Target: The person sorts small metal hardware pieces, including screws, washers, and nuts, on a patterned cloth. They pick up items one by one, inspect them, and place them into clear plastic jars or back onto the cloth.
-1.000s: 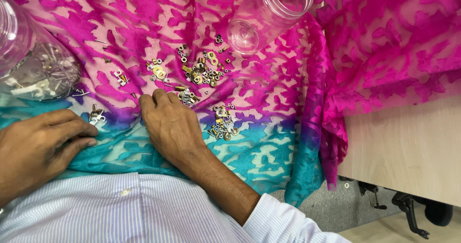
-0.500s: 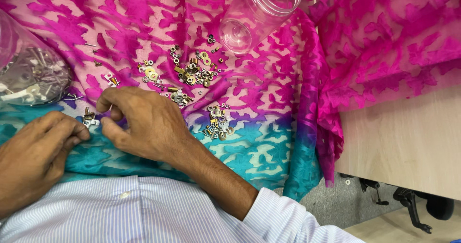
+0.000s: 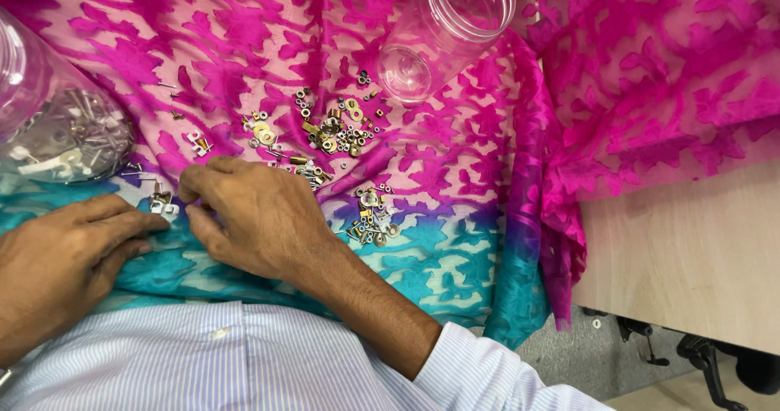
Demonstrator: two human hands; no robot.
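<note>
Two hands on patterned cloth (image 3: 455, 175), right hand (image 3: 252, 216) and left hand (image 3: 65, 257) grips curled, fingertips touching small metal parts (image 3: 161, 205).

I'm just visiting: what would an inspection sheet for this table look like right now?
Surface: wooden table, mostly draped in pink and teal patterned cloth.
Job's things: small metal parts scattered on the cloth; a few pieces between the fingertips.
Clutter: empty clear jar on its side; second clear jar holding hardware.
Grips: left hand and right hand rest on the cloth; whether either pinches a piece cannot be told.
Cables: nothing seen.
Surroundings: chair base on the floor.
</note>
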